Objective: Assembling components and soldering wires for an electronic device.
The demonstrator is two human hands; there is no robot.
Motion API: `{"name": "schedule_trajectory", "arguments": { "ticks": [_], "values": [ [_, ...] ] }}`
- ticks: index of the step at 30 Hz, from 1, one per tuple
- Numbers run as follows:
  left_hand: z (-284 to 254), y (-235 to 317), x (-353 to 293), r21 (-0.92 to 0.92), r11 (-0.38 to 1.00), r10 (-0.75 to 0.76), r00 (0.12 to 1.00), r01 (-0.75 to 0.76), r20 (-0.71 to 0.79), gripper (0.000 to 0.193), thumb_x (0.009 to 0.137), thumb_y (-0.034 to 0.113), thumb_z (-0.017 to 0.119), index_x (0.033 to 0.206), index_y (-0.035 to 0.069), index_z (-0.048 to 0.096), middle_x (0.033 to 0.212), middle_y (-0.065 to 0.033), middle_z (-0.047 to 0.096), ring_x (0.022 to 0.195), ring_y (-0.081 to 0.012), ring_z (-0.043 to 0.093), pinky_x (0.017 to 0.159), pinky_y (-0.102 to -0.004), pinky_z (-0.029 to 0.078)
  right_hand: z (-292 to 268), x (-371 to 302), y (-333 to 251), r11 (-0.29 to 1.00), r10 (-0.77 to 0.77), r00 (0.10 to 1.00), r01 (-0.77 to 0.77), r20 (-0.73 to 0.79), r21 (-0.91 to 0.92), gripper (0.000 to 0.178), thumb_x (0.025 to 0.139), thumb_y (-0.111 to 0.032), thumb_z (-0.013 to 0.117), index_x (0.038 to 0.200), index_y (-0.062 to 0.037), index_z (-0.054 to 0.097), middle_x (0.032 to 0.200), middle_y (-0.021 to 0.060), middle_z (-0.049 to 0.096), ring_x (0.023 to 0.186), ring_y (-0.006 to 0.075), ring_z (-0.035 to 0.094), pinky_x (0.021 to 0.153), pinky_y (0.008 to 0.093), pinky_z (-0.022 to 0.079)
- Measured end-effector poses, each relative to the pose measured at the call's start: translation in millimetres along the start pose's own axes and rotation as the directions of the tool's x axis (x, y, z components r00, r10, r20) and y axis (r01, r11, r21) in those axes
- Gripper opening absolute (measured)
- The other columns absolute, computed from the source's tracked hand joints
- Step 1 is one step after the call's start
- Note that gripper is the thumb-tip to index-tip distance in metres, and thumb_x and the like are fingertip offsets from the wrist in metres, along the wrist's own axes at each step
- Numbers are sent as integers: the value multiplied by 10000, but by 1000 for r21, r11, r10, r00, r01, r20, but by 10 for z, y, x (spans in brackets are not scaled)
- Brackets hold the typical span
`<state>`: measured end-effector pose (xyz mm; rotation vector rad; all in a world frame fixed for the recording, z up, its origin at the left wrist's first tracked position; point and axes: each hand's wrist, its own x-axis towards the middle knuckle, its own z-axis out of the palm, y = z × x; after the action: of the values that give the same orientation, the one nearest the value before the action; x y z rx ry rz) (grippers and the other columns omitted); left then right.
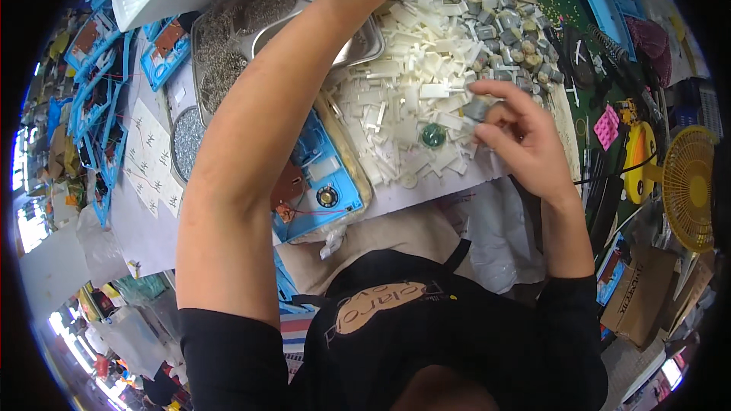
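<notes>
Sitting in right hand [528,140], grey piece [475,110]

Black shirt [472,335], table's [403,194] near edge: large letters on a tan chest patch [384,306], smaller lettering beside them.
Cardboard box [643,297], beyond the table's near right corner: 1 row of dark printed letters.
White sheet [152,160], toward the table's left edge: repeated dark marks, too small to tell whether writing.
</notes>
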<state>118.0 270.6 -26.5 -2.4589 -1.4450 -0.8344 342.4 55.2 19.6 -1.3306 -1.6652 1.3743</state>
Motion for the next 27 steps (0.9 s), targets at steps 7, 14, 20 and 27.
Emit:
{"name": "schedule_trajectory", "arguments": {
  "ticks": [7, 14, 20, 27],
  "values": [
    [-1127, 776, -794, -507, 859, 106, 994, -72, 39, 68, 887, 86, 688, 941, 47, 701, 824, -146, 695, 771, -311, 695, 645, -372, 543, 176, 197, 91, 792, -130, 952, 268, 277, -549, 360, 838, -77, 641, 1198, -86, 629, 724, 147, 619, 675, 329, 626, 639, 430, 489],
    [-2047, 892, -1826, -731, 568, -153, 922, 377, 357, 164, 821, -85, 706, 967, -12, 699, 887, -113, 683, 759, -200, 663, 667, -297, 530, 284, 330, 123, 625, -135, 928, 352, 347, -697, 330, 799, -80, 647, 1125, -111, 611, 709, 140, 636, 680, 352, 650, 626, 470, 487],
    [-1955, 1047, -2507, -796, 279, -457, 804, 537, 382, 185, 821, -95, 704, 982, -3, 709, 930, -101, 690, 808, -182, 685, 683, -281, 559, 343, 338, 199, 535, -194, 901, 428, 387, -728, 391, 780, -63, 643, 1163, -130, 608, 678, 118, 615, 631, 302, 638, 590, 419, 479],
    [-1832, 1184, -2707, -779, 189, -594, 701, 598, 394, 350, 835, -51, 739, 1160, 13, 624, 922, -71, 689, 819, -131, 686, 727, -262, 571, 618, 35, -189, 967, 134, 941, -192, 310, 166, 442, 868, -27, 679, 1292, -62, 559, 657, -35, 566, 581, 58, 528, 546, 222, 383]
  ]
}}
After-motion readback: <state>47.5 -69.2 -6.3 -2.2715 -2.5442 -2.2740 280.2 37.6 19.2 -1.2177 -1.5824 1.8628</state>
